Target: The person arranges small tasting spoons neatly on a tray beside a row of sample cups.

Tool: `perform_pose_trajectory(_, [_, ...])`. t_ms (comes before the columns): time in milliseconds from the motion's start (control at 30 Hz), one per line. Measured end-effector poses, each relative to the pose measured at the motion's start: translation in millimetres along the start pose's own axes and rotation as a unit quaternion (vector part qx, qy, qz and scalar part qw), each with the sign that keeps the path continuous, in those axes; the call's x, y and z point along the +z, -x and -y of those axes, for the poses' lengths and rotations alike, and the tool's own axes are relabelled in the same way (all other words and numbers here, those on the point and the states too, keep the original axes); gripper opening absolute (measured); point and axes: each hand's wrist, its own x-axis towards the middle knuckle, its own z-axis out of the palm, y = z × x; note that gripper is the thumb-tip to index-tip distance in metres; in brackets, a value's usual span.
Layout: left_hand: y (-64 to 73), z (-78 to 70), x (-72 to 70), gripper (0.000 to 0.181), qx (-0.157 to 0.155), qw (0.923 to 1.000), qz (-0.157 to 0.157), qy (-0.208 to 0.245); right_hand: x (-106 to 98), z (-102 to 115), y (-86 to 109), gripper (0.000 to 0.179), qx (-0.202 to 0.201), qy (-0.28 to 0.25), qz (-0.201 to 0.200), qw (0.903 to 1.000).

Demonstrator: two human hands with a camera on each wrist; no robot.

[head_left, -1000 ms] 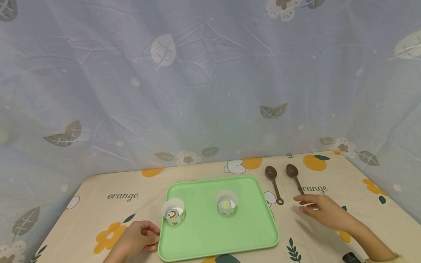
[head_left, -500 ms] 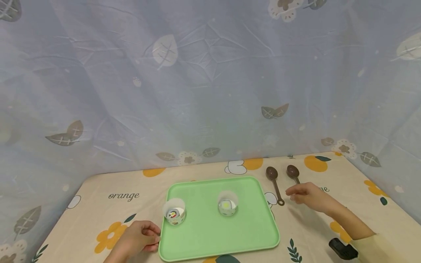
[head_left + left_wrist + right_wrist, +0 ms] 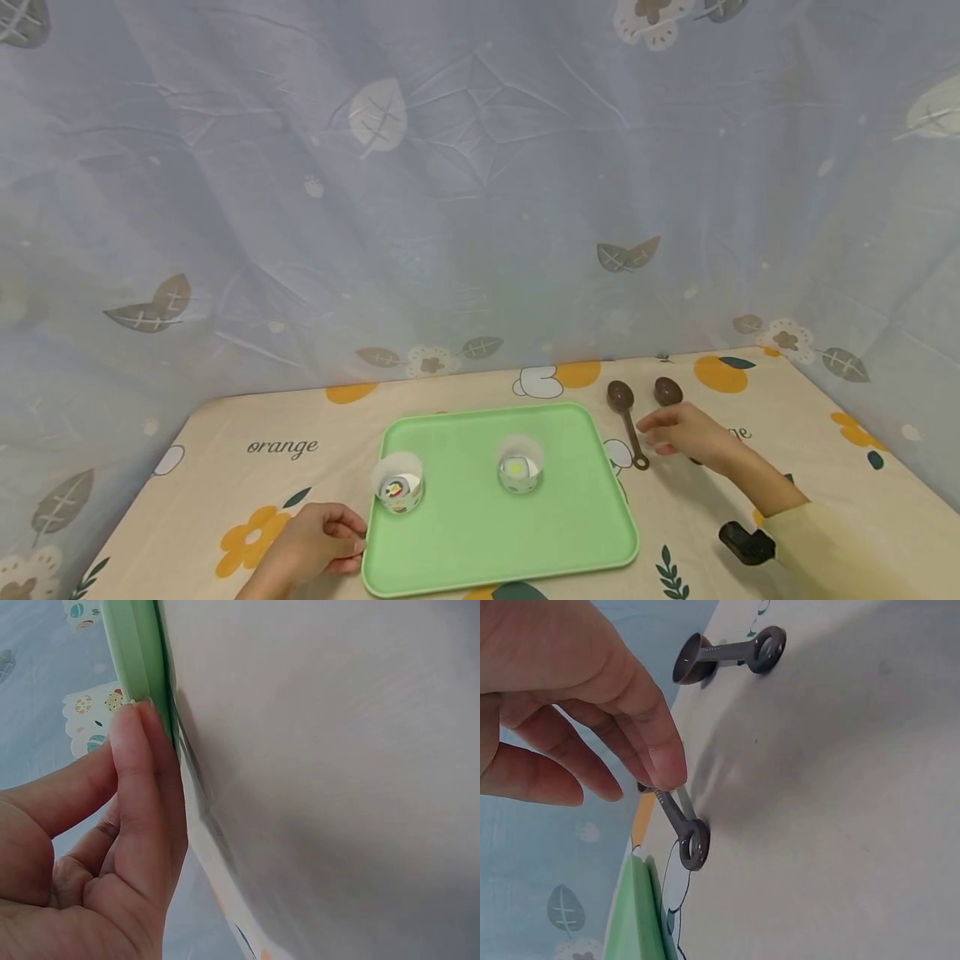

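In the head view, a light green tray (image 3: 465,542) lies at the front of the table. My left hand (image 3: 315,542) is at its left edge, and in the left wrist view the fingertips pinch the tray's rim (image 3: 139,652). Two small whitish cups, a left cup (image 3: 399,483) and a right cup (image 3: 520,465), stand on the tray. My right hand (image 3: 693,435) hovers with loosely bent fingers, holding nothing, over two brown spoons. The left spoon (image 3: 621,398) lies by the fingertips; the right spoon (image 3: 667,391) has its handle mostly hidden by the hand. Both handles end in rings.
A patterned tablecloth (image 3: 210,467) covers the table. Behind it hangs a blue-grey curtain (image 3: 480,250) with leaf prints, which continues along the sides. A black device (image 3: 746,543) is at the right wrist, by the pale yellow sleeve (image 3: 832,550).
My right hand has moved left and slightly away from me, from beside the right spoon's handle toward the left spoon. The left hand, tray, cups and spoons have stayed put.
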Motion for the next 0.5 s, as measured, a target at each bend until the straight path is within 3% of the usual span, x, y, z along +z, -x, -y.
perform_pose_trajectory(500, [1.6, -0.5, 0.1, 0.009, -0.003, 0.9998, 0.000, 0.018, 9, -4, -19.6, 0.029, 0.035, -0.057, -0.009, 0.9977])
